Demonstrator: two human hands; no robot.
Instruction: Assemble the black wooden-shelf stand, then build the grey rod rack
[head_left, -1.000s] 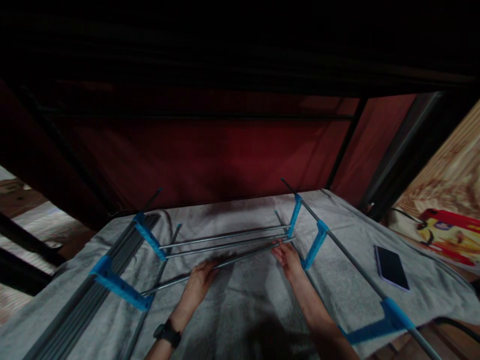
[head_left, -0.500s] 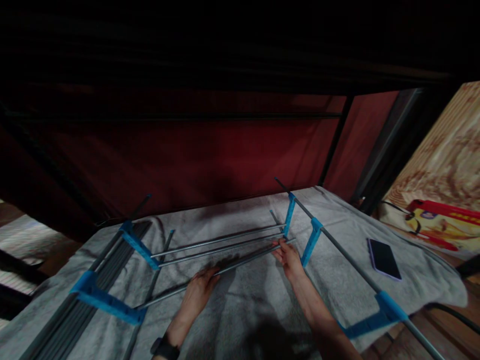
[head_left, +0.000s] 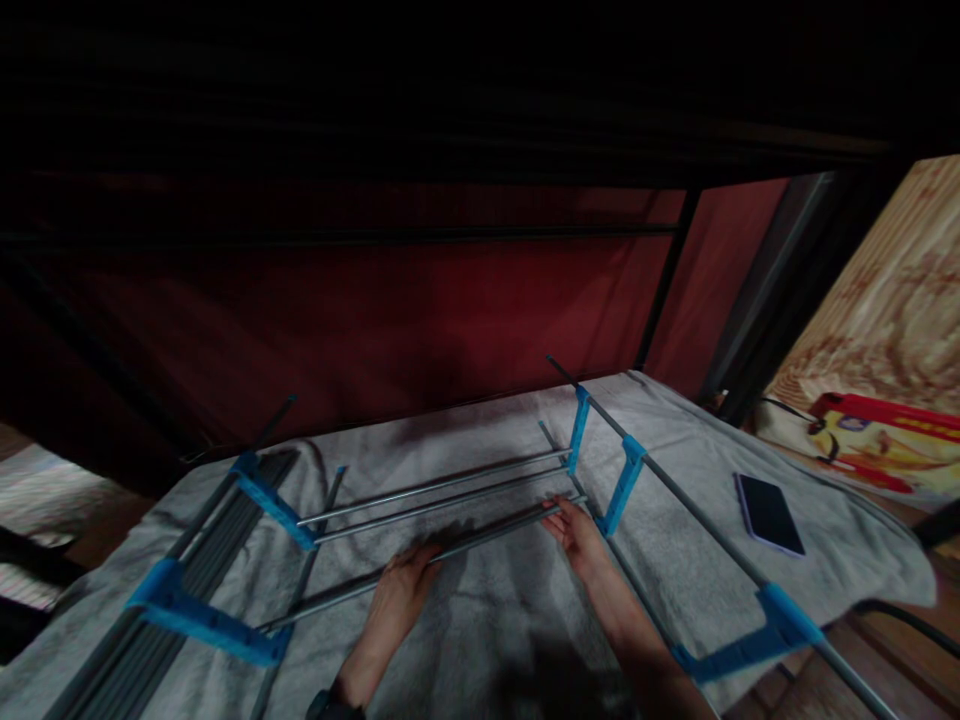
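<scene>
A thin grey metal tube (head_left: 487, 536) lies slantwise in front of me. My left hand (head_left: 405, 588) is closed around it near its middle. The fingers of my right hand (head_left: 576, 535) pinch it close to its right end, which shows just past them. At its left end the tube meets the near left blue plastic bracket (head_left: 214, 628); whether it sits in a hole, I cannot tell. The right end is beside the middle right bracket (head_left: 622, 490). Behind it, two parallel tubes (head_left: 450, 484) run between the far left bracket (head_left: 274, 502) and the far right bracket (head_left: 578, 430).
Several loose tubes (head_left: 217, 565) lie bundled at left on the grey blanket (head_left: 480, 630). A long side tube (head_left: 697, 520) carries the right brackets, including a near one (head_left: 750, 648). A phone (head_left: 769, 514) and a printed box (head_left: 892, 445) are at right. Dark frame bars (head_left: 671, 270) stand behind.
My right hand and the tube's right end have come slightly nearer to me. My left hand keeps its grip and has moved little. The view has shifted slightly.
</scene>
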